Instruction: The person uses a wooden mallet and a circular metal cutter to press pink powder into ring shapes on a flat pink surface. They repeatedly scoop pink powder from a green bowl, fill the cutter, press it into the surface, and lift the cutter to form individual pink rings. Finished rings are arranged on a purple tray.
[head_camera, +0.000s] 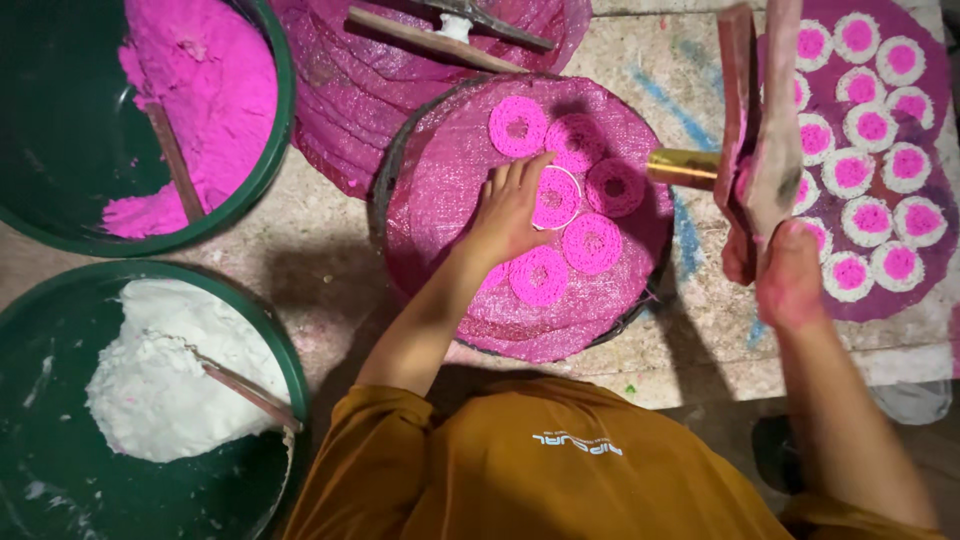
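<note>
My left hand (510, 210) rests fingers-down on a round tray covered with pink mesh (440, 190), touching a white ring mould (556, 197) among several pink noodle-like discs (540, 275). My right hand (785, 270) grips a wooden press with two long handles (760, 120) and a brass barrel (682, 167), held above the right edge of the tray. The press handles are smeared pink.
A green tub of pink dough with a stick (205, 100) sits top left; a green tub of white dough with a stick (160, 380) sits bottom left. Stacked pink mesh sheets (340, 90) lie behind. A mat of pink-and-white discs (880, 160) lies right.
</note>
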